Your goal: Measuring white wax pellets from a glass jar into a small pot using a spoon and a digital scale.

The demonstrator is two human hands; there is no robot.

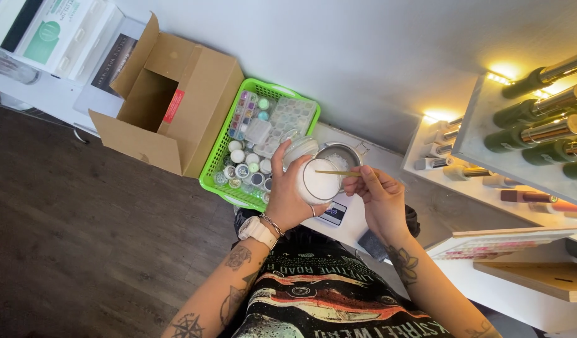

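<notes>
White powder fills an open round jar point(319, 181) held up at chest height, cupped in the left hand point(289, 195) — fingers wrapped round its near side, thumb up along the rim. Just to the jar's right, the right hand point(379, 194) pinches a thin gold stick point(337, 173), whose tip reaches across the jar's mouth over the powder. Behind the jar sit a small metal bowl point(345, 154) on a white scale point(333, 214) — and, further left, a green basket point(221, 164) of little pots beside an open cardboard box point(175, 106).
</notes>
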